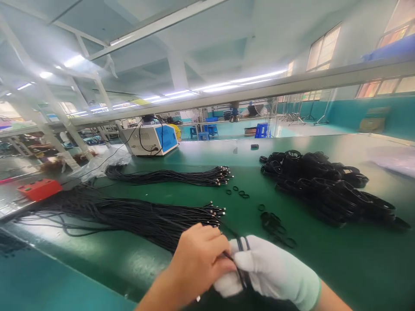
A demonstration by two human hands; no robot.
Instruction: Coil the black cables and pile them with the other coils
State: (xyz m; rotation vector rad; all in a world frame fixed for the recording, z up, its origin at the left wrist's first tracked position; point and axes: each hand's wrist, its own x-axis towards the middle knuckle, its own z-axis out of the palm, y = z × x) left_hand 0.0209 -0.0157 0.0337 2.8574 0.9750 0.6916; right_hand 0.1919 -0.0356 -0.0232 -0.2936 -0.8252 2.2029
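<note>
My bare left hand (197,259) and my white-gloved right hand (275,270) meet at the front edge of the green table, both closed on a black cable (239,273). Part of that cable is hidden by the fingers. Black rubber rings (240,244) circle the gloved fingers. Left of my hands lies a long bundle of black cables (136,218) with metal plug ends. Behind it rests a second cable bundle (171,176). Loose black rings (241,194) and a small heap of rings (271,221) lie beyond my right hand.
A large pile of coiled black cables (311,185) covers the right side of the table (201,155). At the back left stands a white machine with a blue side (152,140), near clear plastic (97,166) and a red box (39,189). A rail (292,86) crosses above.
</note>
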